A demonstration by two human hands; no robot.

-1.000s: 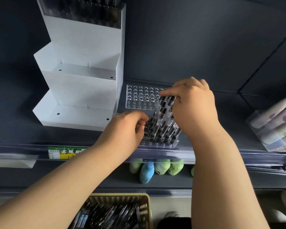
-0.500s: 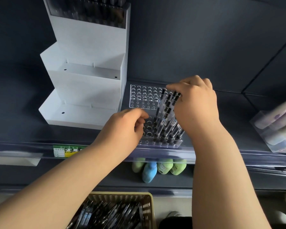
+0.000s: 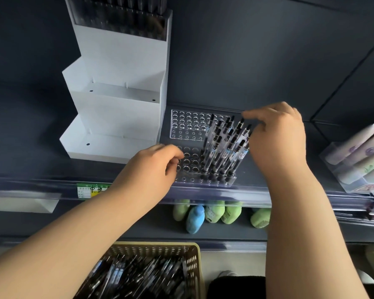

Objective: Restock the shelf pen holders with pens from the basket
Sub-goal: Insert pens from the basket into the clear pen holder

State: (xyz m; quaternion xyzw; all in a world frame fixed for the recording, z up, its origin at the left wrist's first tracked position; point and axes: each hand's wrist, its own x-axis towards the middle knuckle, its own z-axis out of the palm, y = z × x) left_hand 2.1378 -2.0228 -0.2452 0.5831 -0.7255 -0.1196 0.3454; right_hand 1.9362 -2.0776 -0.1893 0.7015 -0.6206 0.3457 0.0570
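Note:
A clear acrylic pen holder with rows of holes stands on the dark shelf. Several black-capped pens lean upright in its right-hand holes. My right hand hovers just right of the pen tops, fingers loosely curled and holding nothing, fingertips close to the outermost pens. My left hand sits at the holder's front left end with curled fingers on its edge, hiding that corner. Below, a tan perforated basket holds several loose pens.
A white stepped display stand is left of the holder, with dark pens in its top tier. A clear box of rolled items sits at the right. Green and blue bottles lie on the shelf below. A clear rail with a price label fronts the shelf.
My right hand has come off the pen tops and shifted right, leaving the pens standing uncovered. My left hand stays at the holder's left end.

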